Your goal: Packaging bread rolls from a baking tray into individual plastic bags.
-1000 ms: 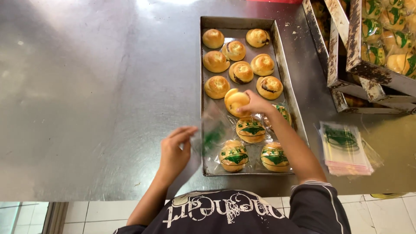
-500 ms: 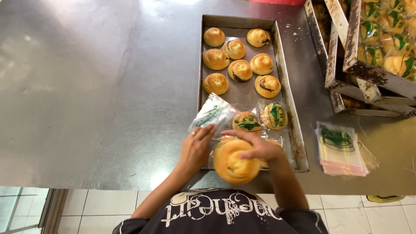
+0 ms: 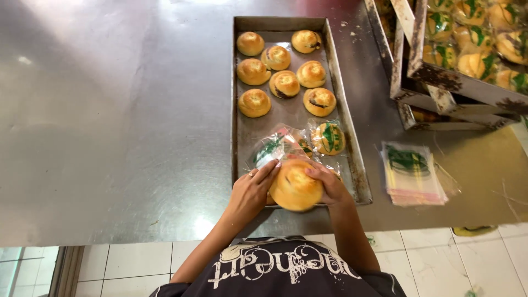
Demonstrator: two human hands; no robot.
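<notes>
From the head camera, both hands met at the near end of a long, shallow, tarnished metal baking tray (image 3: 237,110) that lay on a scuffed stainless-steel worktop (image 3: 110,121). The right hand (image 3: 330,187) was cupped around the right side of a round, golden-brown swirled bun (image 3: 295,186), fingers curled over its top edge. The left hand (image 3: 252,190) pressed against the bun's left side with fingers extended, and those fingers also touched a clear plastic wrapper with a green print (image 3: 270,149) that stood up just behind the bun. Whether the left hand pinched the wrapper or only rested against it could not be told. The bun sat above the tray's near rim, between the two palms.

Farther along the tray lay seven unwrapped buns (image 3: 278,69) in loose rows at the far end. One bun already sealed in a clear green-printed bag (image 3: 328,138) rested near the tray's right wall, just beyond the hands.

To the right of the tray, on the worktop, was a flat stack of empty clear bags with green print (image 3: 411,173). At the upper right stood stacked rusty metal trays (image 3: 440,82) filled with wrapped buns.
</notes>
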